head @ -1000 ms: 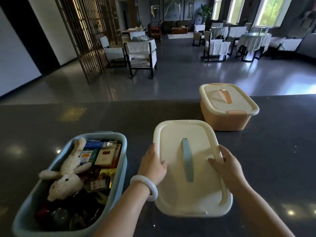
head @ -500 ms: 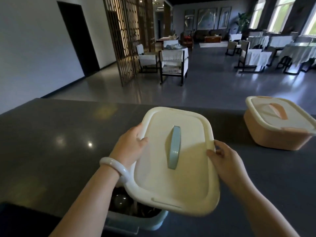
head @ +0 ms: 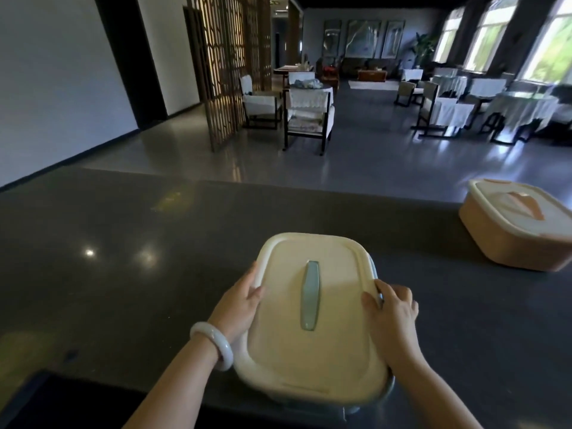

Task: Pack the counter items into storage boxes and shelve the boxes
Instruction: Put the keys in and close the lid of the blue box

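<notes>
Lid point(head: 312, 308) sits on the blue box point(head: 376, 396) at the counter's point(head: 123, 258) near edge, its long axis and handle point(head: 310, 295) running straight away from the person. Left hand point(head: 240, 306) and right hand point(head: 391, 314) clasp its opposite long edges, fingers curled over the rim, about equally near. Well right of the lid stands the closed orange box point(head: 520, 243).

Dim room, bright windows point(head: 495, 41), counter point(head: 123, 243) glare, edges warped
</notes>
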A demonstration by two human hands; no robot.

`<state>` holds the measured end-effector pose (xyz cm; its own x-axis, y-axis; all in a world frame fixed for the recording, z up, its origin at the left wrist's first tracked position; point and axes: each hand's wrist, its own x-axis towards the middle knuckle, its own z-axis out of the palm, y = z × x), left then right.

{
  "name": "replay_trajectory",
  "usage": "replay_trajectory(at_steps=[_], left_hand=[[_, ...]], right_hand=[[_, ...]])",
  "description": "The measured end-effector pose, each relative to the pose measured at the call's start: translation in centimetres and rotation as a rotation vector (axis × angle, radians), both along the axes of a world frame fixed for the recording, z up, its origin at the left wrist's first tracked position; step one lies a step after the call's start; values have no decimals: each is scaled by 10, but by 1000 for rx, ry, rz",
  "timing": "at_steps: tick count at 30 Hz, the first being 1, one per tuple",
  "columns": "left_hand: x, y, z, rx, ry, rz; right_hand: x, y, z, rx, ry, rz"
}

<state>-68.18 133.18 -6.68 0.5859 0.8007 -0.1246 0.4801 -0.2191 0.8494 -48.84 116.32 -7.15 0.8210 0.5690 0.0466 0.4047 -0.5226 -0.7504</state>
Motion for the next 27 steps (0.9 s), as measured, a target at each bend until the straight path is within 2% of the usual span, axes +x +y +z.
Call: replay_trajectory(at_steps=[4,7,14,20,22,23,25,27], left_hand=[[8,-6,-6,14,-38,-34],[15,-15,-10,77,-38,-50],[14,-8,-22,-36,-84,-35],[16,-7,-22,109,8,-115],[18,-10,-17,230,168,-97],[19,-13,-14,405,247,-92],[22,-18,-12,762,242,-154],[24,-23,-11,818,215,-303]], right_hand=[[5,-10,-7,29,10,-42],[8,-13,-12,69,120,-67],[17,0,-13,87,167,-57],[15,-2,-15,119,237,-57],[14,-1,-15,116,237,-51],[14,0,-15,108,226,-48],[14,0,-15,80,196,-39],[14,-1,-14,53,180,-30]])
